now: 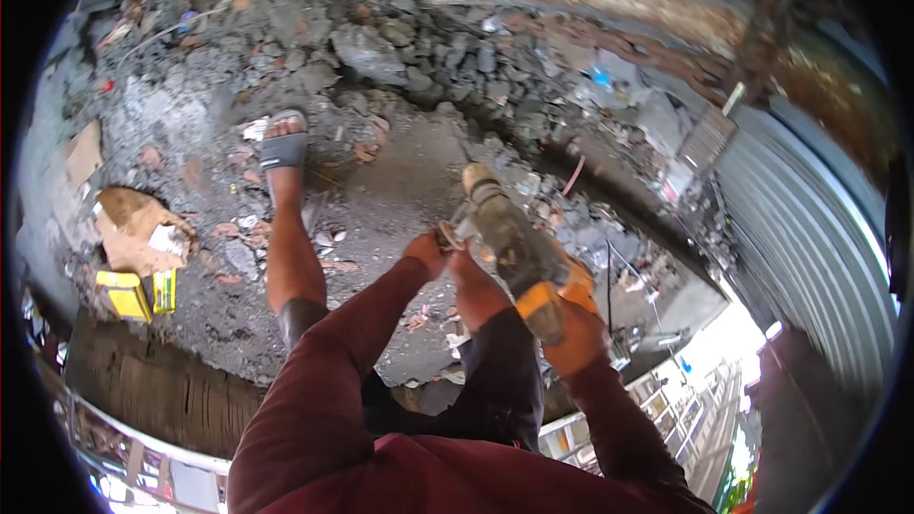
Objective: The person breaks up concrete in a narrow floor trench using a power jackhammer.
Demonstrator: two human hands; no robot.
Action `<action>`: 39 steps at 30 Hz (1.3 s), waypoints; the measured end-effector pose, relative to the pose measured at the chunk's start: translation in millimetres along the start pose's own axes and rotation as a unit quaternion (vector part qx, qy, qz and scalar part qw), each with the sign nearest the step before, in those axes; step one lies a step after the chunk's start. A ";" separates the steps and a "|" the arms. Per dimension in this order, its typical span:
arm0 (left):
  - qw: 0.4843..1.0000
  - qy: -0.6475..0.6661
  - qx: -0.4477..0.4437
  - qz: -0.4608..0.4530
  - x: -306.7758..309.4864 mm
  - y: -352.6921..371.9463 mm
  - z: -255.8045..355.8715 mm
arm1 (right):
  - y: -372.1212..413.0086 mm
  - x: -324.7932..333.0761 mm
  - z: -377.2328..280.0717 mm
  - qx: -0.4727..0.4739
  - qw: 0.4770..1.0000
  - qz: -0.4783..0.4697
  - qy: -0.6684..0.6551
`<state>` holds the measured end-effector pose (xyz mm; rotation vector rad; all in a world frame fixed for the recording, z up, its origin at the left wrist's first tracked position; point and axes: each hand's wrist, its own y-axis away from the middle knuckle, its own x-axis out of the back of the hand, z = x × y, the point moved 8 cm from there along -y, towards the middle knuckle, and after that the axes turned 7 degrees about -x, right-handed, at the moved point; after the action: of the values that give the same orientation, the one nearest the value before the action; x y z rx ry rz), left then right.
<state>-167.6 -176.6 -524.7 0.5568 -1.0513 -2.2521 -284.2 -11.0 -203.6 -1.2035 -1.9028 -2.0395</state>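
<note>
Both hands: on one dusty grey power drill with orange rear housing [519, 252], centre of frame.
right hand [576, 333]: closed tight around the drill's orange rear grip, lower right of centre.
left hand [426, 249]: fingers pinched on a small metal part [449, 234] at the drill's side; which part, cannot tell.
drill attitude: tilted, nose toward upper centre, body just above a bare bent knee [476, 295].
foot: in grey slide sandal [284, 148], left of centre, flat on dusty concrete ground [400, 181].
upper frame: broken grey stone rubble [381, 48].
lower left: yellow box [124, 293] just beside torn brown cardboard [138, 228].
right edge: grey corrugated metal shutter [809, 228].
</note>
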 end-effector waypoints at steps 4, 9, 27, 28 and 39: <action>0.999 0.006 -0.021 0.033 -7.1 -1.0 2.6 | -16.9 22.8 -9.9 0.003 1.000 0.007 0.002; 0.999 -0.004 0.022 0.034 2.4 -19.9 9.2 | -57.3 29.3 -10.3 0.026 0.999 0.006 0.025; 0.980 0.152 0.066 0.109 -39.1 -55.8 27.5 | -123.5 78.9 -56.1 0.167 0.966 0.024 0.196; 0.979 0.155 0.080 0.108 -38.1 -55.8 27.6 | -125.4 79.0 -58.0 0.172 0.965 0.020 0.199; 0.996 0.050 0.076 0.012 -5.3 -91.0 -33.5 | -202.0 21.4 -35.0 0.090 0.985 -0.026 0.144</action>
<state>-174.2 -144.3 -616.0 0.7098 -1.1777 -2.1128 -429.1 10.2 -348.6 -0.7788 -1.9417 -1.8935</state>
